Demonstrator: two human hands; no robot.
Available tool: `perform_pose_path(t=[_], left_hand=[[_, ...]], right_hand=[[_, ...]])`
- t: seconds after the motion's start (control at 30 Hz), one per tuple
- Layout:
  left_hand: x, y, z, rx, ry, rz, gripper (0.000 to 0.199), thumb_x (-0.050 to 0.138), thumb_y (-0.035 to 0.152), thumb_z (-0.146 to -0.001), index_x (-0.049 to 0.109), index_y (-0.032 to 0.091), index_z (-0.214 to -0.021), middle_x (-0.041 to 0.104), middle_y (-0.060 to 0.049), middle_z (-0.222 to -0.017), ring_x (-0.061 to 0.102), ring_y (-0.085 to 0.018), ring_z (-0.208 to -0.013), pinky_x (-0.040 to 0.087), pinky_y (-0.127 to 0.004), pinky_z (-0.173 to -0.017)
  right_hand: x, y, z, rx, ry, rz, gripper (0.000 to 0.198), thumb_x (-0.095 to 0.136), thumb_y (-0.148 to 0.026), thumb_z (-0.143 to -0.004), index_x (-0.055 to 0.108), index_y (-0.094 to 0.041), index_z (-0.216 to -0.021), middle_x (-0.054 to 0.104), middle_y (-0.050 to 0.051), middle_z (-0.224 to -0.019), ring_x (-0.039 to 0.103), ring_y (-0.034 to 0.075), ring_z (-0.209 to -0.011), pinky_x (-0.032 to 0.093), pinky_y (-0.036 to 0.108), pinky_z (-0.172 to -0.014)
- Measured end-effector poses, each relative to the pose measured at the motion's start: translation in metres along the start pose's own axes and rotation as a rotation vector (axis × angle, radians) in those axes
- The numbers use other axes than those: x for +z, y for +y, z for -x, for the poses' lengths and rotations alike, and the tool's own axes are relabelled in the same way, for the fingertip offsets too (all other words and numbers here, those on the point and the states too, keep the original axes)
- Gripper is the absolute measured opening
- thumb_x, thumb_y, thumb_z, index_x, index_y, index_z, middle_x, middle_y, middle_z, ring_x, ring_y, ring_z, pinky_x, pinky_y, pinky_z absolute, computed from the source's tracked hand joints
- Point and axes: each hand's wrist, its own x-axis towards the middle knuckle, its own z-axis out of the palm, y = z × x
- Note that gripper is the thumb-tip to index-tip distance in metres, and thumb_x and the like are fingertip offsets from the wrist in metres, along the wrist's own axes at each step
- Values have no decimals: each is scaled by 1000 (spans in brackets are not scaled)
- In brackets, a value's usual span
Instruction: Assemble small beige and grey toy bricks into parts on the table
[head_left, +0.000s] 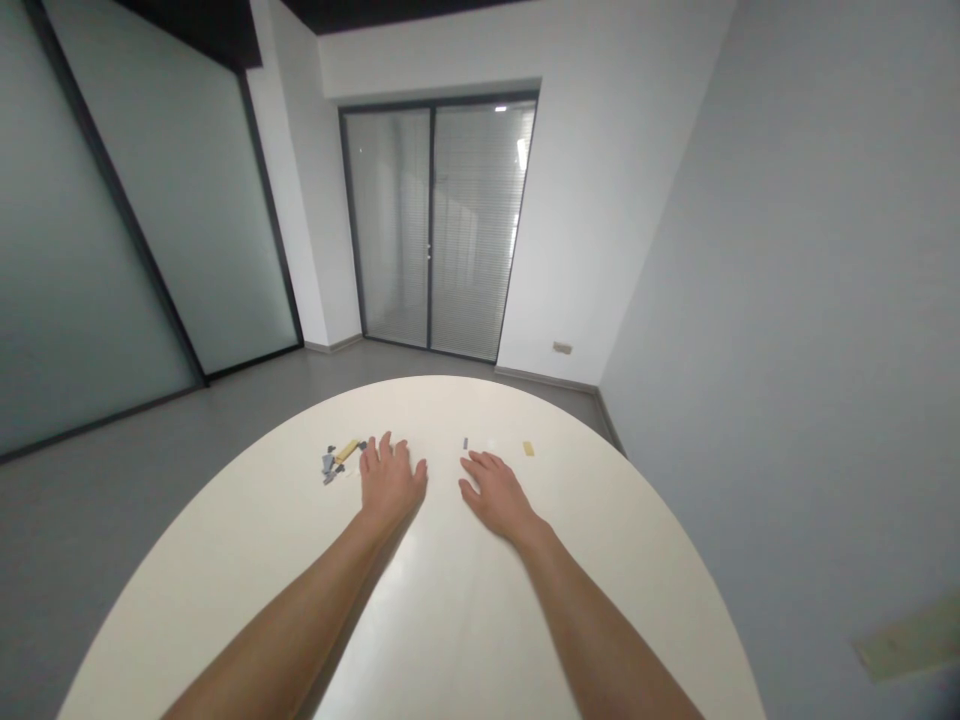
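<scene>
My left hand point(388, 478) is over the table with its fingers spread, holding nothing. Just left of its fingertips lies a loose cluster of small toy building bricks: a long yellow brick point(347, 452), grey bricks point(328, 464) and several dark pieces. My right hand point(495, 492) has its fingers apart and nothing in its grasp. A small blue-grey brick point(465, 443) lies just beyond its fingertips. Farther right sits a flat yellow piece point(528, 449). Part of the cluster may be hidden behind my left hand.
Everything lies on a round white table point(450, 640). Beyond its far edge is a grey floor point(255, 400). A glass door point(480, 230) with blinds stands at the back, frosted glass panels point(172, 180) at the left, and a plain wall point(810, 300) at the right.
</scene>
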Motion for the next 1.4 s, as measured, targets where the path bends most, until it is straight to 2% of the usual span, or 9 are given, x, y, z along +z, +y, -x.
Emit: perform_pose_path(t=[0.1, 0.17, 0.27, 0.4, 0.63, 0.87, 1.17, 1.3, 1.4], left_hand=[[-1, -6, -6, -44, 12, -28, 50, 49, 42, -89, 60, 10, -127, 45, -20, -147, 34, -41, -137, 26, -52, -111], [-4, -14, -12, -80, 16, -47, 50, 48, 41, -89, 60, 9, -126, 47, -22, -144, 41, -39, -132, 29, -52, -109], [-12, -30, -24, -132, 31, -55, 46, 45, 37, -90, 59, 9, -125, 54, -20, -135, 52, -35, -120, 34, -48, -104], [-19, -56, -35, -188, 60, -60, 42, 42, 28, -90, 58, 11, -125, 62, -17, -121, 55, -32, -114, 36, -46, -101], [-11, -81, -39, -283, -22, -36, 41, 43, 29, -88, 60, 14, -122, 66, -16, -118, 56, -34, -111, 43, -45, -90], [-7, -84, -39, -269, -51, -18, 35, 43, 28, -89, 65, 16, -113, 69, -15, -113, 58, -34, -109, 43, -44, -89], [-12, -81, -37, -247, -27, -25, 34, 41, 28, -93, 64, 16, -115, 70, -14, -111, 59, -32, -106, 42, -44, -89], [-17, -72, -38, -205, 25, -4, 32, 42, 27, -94, 64, 17, -115, 70, -14, -111, 60, -30, -106, 42, -43, -90], [-21, -53, -37, -127, 46, 39, 30, 43, 27, -94, 64, 18, -115, 70, -12, -110, 61, -28, -103, 43, -39, -89]], right_hand=[[-1, 0, 0, 8, -11, 1, 43, 50, -34, -96, 57, -17, -136, 53, 11, -143, 45, 24, -132, 31, 40, -114], [-1, 0, 0, 7, -12, 0, 43, 50, -34, -96, 57, -17, -135, 53, 11, -143, 45, 25, -133, 30, 40, -114], [0, 1, 0, 7, -12, -4, 43, 50, -34, -96, 58, -18, -135, 53, 11, -143, 45, 24, -133, 31, 40, -114], [0, 1, 0, 5, -11, -7, 43, 49, -34, -96, 57, -18, -135, 53, 11, -143, 45, 24, -133, 31, 40, -114], [-1, 1, 1, 5, -10, -16, 44, 49, -34, -96, 58, -16, -135, 53, 11, -143, 45, 23, -133, 30, 39, -115], [0, 3, 1, 3, -4, -14, 43, 50, -33, -96, 58, -17, -134, 53, 11, -142, 45, 23, -132, 30, 40, -115], [-1, 1, 1, -5, 1, -11, 42, 50, -32, -95, 59, -17, -133, 54, 11, -142, 46, 23, -132, 31, 39, -114], [-1, 1, 1, -7, 2, -12, 42, 51, -32, -95, 58, -17, -133, 54, 12, -141, 46, 22, -131, 31, 39, -114], [-1, 1, 1, -5, 5, -8, 42, 50, -32, -96, 59, -16, -133, 54, 11, -141, 46, 23, -131, 31, 39, -114]])
